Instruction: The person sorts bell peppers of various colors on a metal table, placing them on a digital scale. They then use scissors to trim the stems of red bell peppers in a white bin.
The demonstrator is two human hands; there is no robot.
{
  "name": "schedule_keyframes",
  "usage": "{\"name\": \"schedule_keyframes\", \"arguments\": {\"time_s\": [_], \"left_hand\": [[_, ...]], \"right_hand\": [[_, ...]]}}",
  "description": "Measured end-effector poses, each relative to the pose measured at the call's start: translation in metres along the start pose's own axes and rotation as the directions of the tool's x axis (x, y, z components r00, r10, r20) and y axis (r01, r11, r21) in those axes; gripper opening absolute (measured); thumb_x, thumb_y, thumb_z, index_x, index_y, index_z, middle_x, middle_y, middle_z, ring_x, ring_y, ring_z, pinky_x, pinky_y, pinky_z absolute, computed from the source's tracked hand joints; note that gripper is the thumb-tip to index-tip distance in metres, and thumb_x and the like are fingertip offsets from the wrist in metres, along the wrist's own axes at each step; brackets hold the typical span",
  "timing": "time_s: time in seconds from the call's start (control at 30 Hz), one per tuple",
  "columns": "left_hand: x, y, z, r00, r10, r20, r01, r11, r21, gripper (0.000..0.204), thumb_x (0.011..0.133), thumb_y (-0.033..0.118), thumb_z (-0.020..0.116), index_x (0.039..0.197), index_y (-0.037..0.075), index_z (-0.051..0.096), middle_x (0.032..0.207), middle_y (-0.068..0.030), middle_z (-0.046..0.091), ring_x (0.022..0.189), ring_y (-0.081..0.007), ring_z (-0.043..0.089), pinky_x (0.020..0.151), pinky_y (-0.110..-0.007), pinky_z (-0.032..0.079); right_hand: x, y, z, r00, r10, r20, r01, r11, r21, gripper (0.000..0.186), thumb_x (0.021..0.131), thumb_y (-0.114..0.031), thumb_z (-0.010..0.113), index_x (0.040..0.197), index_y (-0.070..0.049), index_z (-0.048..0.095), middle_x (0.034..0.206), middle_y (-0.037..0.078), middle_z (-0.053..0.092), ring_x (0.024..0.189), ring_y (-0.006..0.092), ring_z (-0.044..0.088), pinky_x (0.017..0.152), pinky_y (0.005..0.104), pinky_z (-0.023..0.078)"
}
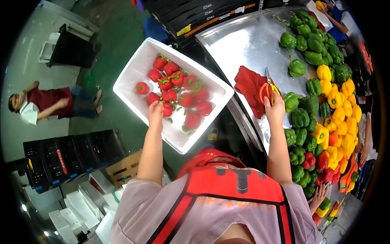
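Note:
My left hand (155,115) reaches into a white foam box (134,110), its fingers closed at the side of a red bell pepper (167,109). Several more red bell peppers (177,78) with green stems lie in the box, some of them blurred. On the metal table (231,38), my right hand (275,106) is closed around the handles of scissors (263,93) with orange and yellow grips. Their blades point away from me over a crumpled red cloth (247,83). Green bell peppers (297,68) lie just right of that hand.
Yellow bell peppers (341,118) are heaped along the table's right side, where another person's hand (319,197) rests among peppers. Black crates (203,14) stand beyond the table. On the left are a person in a dark red apron (48,101), black crates (73,156) and white foam boxes (83,205).

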State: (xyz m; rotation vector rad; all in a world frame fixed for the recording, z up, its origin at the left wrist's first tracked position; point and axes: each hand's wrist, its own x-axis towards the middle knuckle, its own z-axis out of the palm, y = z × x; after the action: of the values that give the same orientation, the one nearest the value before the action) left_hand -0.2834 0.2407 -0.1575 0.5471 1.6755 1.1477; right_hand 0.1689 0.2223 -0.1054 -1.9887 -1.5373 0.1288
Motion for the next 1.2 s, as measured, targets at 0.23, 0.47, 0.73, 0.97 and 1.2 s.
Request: {"name": "schedule_keyframes", "arguments": {"time_s": [0.23,0.47,0.73,0.97,1.2], "left_hand": [[0.096,-0.045,-0.001,0.991,0.129,-0.018,-0.09,0.78,0.619,0.061,0.076,0.029,0.072,0.124,-0.003,0.051,0.121,-0.0212,0.055,0.112,-0.0336,0.054,0.096,-0.037,0.042],[0.146,-0.029,0.021,0.885,0.458,-0.089,-0.127,0.42,0.899,0.067,0.075,0.03,0.071,0.126,-0.005,0.046,0.127,-0.0236,0.049,0.117,-0.0377,0.048,0.098,-0.043,0.04],[0.231,-0.016,-0.033,0.851,-0.158,-0.5,0.249,0.961,0.121,0.061,0.082,0.033,0.065,0.128,-0.003,0.046,0.131,-0.0176,0.05,0.113,-0.0318,0.055,0.09,-0.037,0.048],[0.244,-0.013,-0.052,0.896,-0.143,-0.421,0.093,0.986,-0.136,0.044,0.088,0.02,0.062,0.125,0.001,0.051,0.118,-0.0133,0.058,0.099,-0.0251,0.06,0.082,-0.038,0.05],[0.28,-0.032,-0.071,0.866,0.352,-0.355,-0.068,0.786,0.615,0.044,0.076,0.02,0.075,0.111,-0.002,0.06,0.101,-0.0149,0.067,0.087,-0.023,0.064,0.08,-0.036,0.05]], "right_hand": [[0.005,0.01,0.018,0.985,0.171,0.004,-0.17,0.982,-0.082,0.05,0.08,-0.028,0.07,0.121,-0.004,0.055,0.109,0.019,0.057,0.098,0.0377,0.057,0.087,0.0423,0.046],[-0.004,0.019,0.021,0.974,0.228,0.011,-0.225,0.967,-0.123,0.045,0.087,-0.029,0.062,0.123,-0.004,0.053,0.104,0.02,0.059,0.095,0.0378,0.058,0.083,0.0433,0.047],[-0.004,0.017,0.025,0.98,0.199,-0.02,-0.2,0.966,-0.165,0.048,0.085,-0.026,0.065,0.125,-0.004,0.051,0.107,0.02,0.06,0.097,0.0373,0.059,0.084,0.0416,0.048],[0.01,0.011,0.016,0.935,0.335,0.113,-0.321,0.939,-0.127,0.053,0.079,-0.018,0.064,0.128,-0.004,0.048,0.113,0.02,0.06,0.101,0.0358,0.059,0.086,0.04,0.048],[0.015,0.067,0.01,0.914,0.32,0.25,-0.37,0.909,0.191,0.065,0.076,-0.002,0.058,0.138,-0.006,0.04,0.109,0.015,0.064,0.09,0.0232,0.064,0.077,0.0315,0.05]]}}
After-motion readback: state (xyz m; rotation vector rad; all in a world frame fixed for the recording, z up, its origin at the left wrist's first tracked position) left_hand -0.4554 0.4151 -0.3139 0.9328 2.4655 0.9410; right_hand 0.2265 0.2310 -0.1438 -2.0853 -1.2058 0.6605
